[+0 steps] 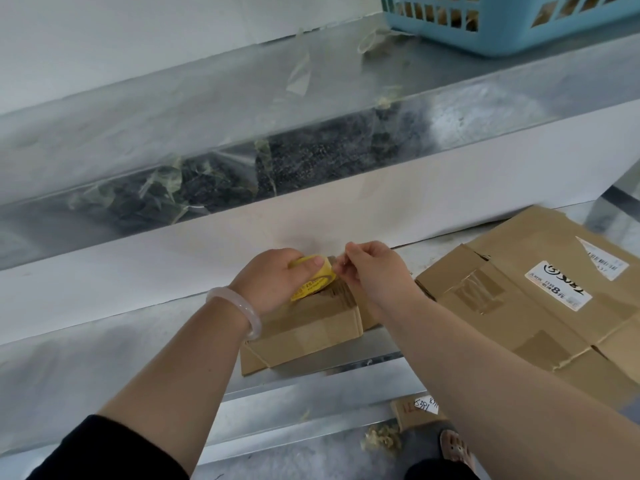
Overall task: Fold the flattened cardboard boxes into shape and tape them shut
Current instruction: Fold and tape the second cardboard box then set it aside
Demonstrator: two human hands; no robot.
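Note:
A small brown cardboard box (304, 332) sits on the metal shelf (104, 358) in front of me, its near corner hanging over the shelf's edge. My left hand (273, 280) grips a yellow roll of tape (317, 277) and holds it on top of the box. My right hand (372, 271) pinches the loose end of the tape right beside the roll. The box's top is mostly hidden under both hands.
A large flattened cardboard box (540, 299) with white labels and old tape lies on the shelf to the right. A blue plastic basket (502, 22) stands on the upper shelf, far right. Tape scraps stick to the upper shelf's edge. A small labelled carton (415, 412) lies on the floor.

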